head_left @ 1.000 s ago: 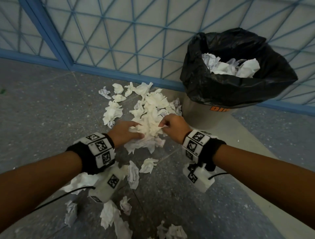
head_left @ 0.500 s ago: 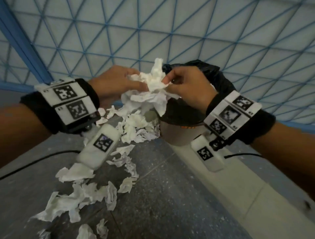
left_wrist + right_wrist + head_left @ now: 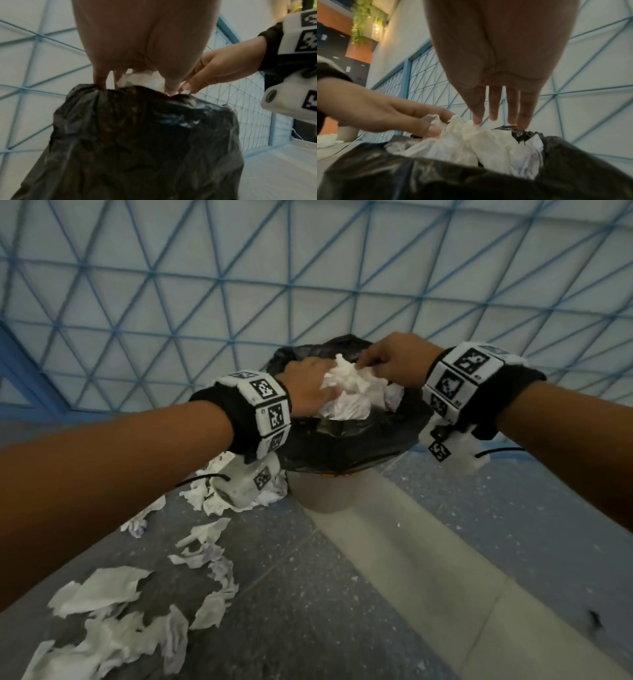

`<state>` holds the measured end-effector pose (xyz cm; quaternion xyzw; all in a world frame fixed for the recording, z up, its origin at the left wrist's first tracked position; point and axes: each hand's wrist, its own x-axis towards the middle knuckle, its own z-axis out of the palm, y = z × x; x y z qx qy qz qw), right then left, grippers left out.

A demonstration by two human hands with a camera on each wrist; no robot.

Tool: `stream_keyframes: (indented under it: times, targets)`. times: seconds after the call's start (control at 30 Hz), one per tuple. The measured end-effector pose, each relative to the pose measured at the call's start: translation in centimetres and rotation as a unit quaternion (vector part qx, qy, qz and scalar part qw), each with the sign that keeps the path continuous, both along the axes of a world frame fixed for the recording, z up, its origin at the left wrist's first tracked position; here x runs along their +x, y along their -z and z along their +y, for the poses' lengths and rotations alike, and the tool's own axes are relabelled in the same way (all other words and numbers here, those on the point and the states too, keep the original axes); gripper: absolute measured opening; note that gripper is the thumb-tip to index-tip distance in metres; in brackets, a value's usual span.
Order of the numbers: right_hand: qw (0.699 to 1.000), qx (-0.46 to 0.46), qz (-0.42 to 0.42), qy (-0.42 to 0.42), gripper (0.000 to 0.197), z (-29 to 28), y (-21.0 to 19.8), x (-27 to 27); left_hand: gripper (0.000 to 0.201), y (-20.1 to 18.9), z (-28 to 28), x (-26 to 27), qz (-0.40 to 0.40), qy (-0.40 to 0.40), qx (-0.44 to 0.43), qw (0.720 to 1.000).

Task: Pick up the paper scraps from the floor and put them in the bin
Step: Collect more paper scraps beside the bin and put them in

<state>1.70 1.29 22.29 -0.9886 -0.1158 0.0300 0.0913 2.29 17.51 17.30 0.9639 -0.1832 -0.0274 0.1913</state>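
A wad of white paper scraps point(image 3: 346, 392) lies on top of the bin's black bag point(image 3: 342, 446), heaped above its rim. My left hand point(image 3: 308, 385) is against the wad's left side; in the right wrist view its thumb and forefinger point(image 3: 440, 121) pinch a flap of the paper point(image 3: 479, 146). My right hand point(image 3: 387, 364) is on the wad's right side, its fingers point(image 3: 494, 108) straight and pointing down, tips touching the paper. From the left wrist, the bag point(image 3: 137, 135) fills the lower view, with paper point(image 3: 137, 79) just past my fingers.
Several white scraps point(image 3: 102, 628) lie across the grey floor at the lower left, and more scraps point(image 3: 205, 498) sit by the bin's base. A pale floor strip point(image 3: 411, 559) runs to the lower right. A blue-meshed wall panel point(image 3: 308, 285) stands close behind the bin.
Both hands lifted the wad from the floor pile and carried it right and forward onto the bin. My right hand's fingers have straightened off the paper.
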Motion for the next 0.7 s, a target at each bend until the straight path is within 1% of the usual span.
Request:
stream_keyframes:
  times: [0.03, 0.07, 0.1, 0.2, 0.27, 0.33, 0.37, 0.4, 0.47, 0.5, 0.53, 0.6, 0.63, 0.67, 0.7]
  targets:
    - [1.0, 0.009, -0.013, -0.011, 0.036, 0.2, 0.1, 0.0, 0.058, -0.2, 0.4, 0.2, -0.036, -0.008, 0.042, 0.998]
    - [1.0, 0.005, -0.006, -0.022, 0.034, 0.6, 0.4, -0.1, 0.052, -0.6, 0.7, 0.3, -0.059, -0.017, 0.085, 0.995]
    - [0.999, -0.014, 0.019, -0.03, 0.033, 1.0, 0.9, -0.1, 0.045, -0.9, 1.0, 0.5, -0.066, -0.01, 0.118, 0.991]
    - [0.987, -0.097, 0.124, -0.04, 0.032, 2.4, 2.8, 0.4, 0.032, -1.5, 0.9, 0.6, -0.009, 0.057, 0.146, 0.988]
    - [0.978, -0.132, 0.152, -0.045, 0.032, 2.9, 3.3, 0.8, 0.029, -1.3, 0.3, 0.6, 0.016, 0.056, 0.164, 0.985]
    - [0.976, -0.128, 0.166, -0.058, 0.032, 2.9, 2.4, 0.9, 0.029, -0.9, -0.3, 0.7, 0.025, 0.056, 0.161, 0.985]
    - [0.977, -0.131, 0.159, -0.062, 0.032, 2.9, 1.8, 0.6, 0.029, -0.7, -0.4, 0.7, 0.037, 0.062, 0.144, 0.987]
    - [0.982, -0.132, 0.123, -0.06, 0.032, 2.8, 0.9, 0.3, 0.029, -1.1, -0.4, 0.8, 0.049, 0.068, 0.121, 0.989]
    - [0.992, -0.12, 0.01, -0.044, 0.032, 2.7, -0.3, -1.1, 0.03, -2.1, 0.4, 0.3, 0.066, 0.067, 0.051, 0.994]
    - [0.993, -0.102, -0.048, -0.034, 0.032, 2.9, -0.6, -2.3, 0.032, -2.7, 1.1, -0.3, 0.056, 0.066, 0.021, 0.996]
    - [0.991, -0.081, -0.099, -0.038, 0.032, 3.2, -0.7, -3.6, 0.035, -3.3, 1.9, -1.1, 0.025, 0.061, -0.003, 0.998]
    - [0.98, -0.034, -0.18, -0.082, 0.029, 4.1, 0.1, -6.4, 0.039, -3.7, 4.1, -3.0, -0.072, 0.055, -0.063, 0.994]
    - [0.972, -0.009, -0.205, -0.114, 0.026, 4.6, 1.0, -7.9, 0.039, -3.5, 5.4, -4.4, -0.104, 0.055, -0.102, 0.988]
    - [0.966, 0.008, -0.213, -0.147, 0.025, 5.3, 1.9, -9.3, 0.038, -3.2, 7.0, -6.0, -0.131, 0.063, -0.129, 0.981]
    - [0.962, 0.014, -0.205, -0.178, 0.024, 6.1, 3.0, -10.9, 0.036, -2.4, 8.6, -7.5, -0.159, 0.076, -0.137, 0.975]
